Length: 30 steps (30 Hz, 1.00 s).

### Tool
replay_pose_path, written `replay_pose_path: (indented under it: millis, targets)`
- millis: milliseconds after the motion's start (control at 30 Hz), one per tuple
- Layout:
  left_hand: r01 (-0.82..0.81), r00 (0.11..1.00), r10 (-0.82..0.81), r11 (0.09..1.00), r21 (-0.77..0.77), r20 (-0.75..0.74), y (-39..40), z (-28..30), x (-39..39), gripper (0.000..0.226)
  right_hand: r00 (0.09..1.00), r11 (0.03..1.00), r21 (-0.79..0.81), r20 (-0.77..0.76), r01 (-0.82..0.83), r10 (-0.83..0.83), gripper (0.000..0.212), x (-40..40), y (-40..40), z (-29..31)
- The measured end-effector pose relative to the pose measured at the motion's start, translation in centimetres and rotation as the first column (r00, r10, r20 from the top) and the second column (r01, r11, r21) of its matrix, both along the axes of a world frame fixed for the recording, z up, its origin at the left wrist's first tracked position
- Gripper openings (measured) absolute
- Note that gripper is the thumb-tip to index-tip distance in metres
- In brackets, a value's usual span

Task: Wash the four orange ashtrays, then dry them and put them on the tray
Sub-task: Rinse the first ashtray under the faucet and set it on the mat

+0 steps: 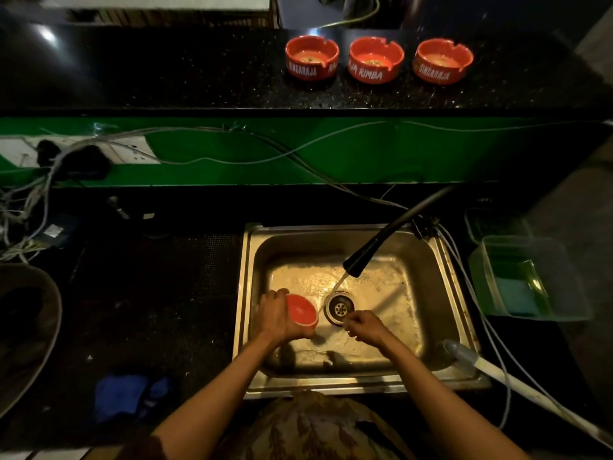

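So we've got one orange ashtray in our left hand, fingers wrapped around its side, tipped on edge over the left part of the steel sink so its hollow faces the drain. Water runs from the black faucet, which reaches in from the sink's back right corner, and the stream lands right between the ashtray and the drain. Our right hand is just beside the drain on the near side, fingers loosely curled, and as far as we can see it's gripping nothing.

The other three ashtrays sit upright in a row on the raised black counter behind the sink, toward its right end, near each other but not touching. A blue cloth lies on the lower counter near its front edge, left of the sink. A clear plastic tub with a green sponge sits to the sink's right.
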State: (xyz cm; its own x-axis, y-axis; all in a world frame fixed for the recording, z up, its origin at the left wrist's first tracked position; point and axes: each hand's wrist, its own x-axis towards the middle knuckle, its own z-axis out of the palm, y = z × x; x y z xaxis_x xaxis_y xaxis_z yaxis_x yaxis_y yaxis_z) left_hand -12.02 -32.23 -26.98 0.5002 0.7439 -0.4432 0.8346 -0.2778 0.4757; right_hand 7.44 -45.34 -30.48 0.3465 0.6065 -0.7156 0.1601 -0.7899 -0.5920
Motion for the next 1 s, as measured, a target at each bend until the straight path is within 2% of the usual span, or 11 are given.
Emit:
replay_pose_path:
  millis: [100, 133, 267, 333, 467, 700, 1000]
  targets:
    - [-0.034, 0.986, 0.011, 0.990, 0.140, 0.167, -1.5, 0.6, -0.2, 0.112, 0.988, 0.993, 0.015, 0.108, -0.116, 0.114, 0.016, -0.6, 0.0, 0.2]
    - [-0.017, 0.987, -0.009, 0.987, 0.159, 0.159, -1.6, 0.7, -0.3, 0.112, 0.984, 0.992, 0.014, 0.129, -0.125, 0.122, 0.014, -0.8, 0.1, 0.1]
    - [0.120, 0.989, -0.116, 0.992, 0.035, -0.093, 0.3, 0.0, -1.9, 0.117, 0.948, 0.957, -0.074, 0.136, -0.279, 0.287, 0.013, -2.8, 1.0, 0.6]
    - [0.099, 0.991, -0.097, 0.995, 0.012, -0.089, 1.0, -0.2, -3.6, 0.118, 0.925, 0.932, -0.117, 0.133, -0.342, 0.356, 0.018, -3.7, 1.4, 0.9]
    - [-0.031, 0.999, 0.033, 0.998, 0.053, -0.038, 3.9, 0.4, -6.8, 0.120, 0.905, 0.918, -0.139, 0.166, -0.372, 0.392, 0.033, -5.5, 2.8, 1.0]
    - [-0.352, 0.936, 0.350, 0.932, 0.087, 0.043, 12.2, 0.5, -10.8, 0.116, 0.881, 0.898, -0.140, 0.179, -0.417, 0.437, 0.037, -8.9, 8.2, 2.6]
    - [-0.306, 0.951, 0.306, 0.952, 0.004, 0.049, 19.4, -2.2, -12.0, 0.115, 0.875, 0.932, -0.092, 0.321, -0.351, 0.362, 0.040, -9.7, 14.6, 6.6]
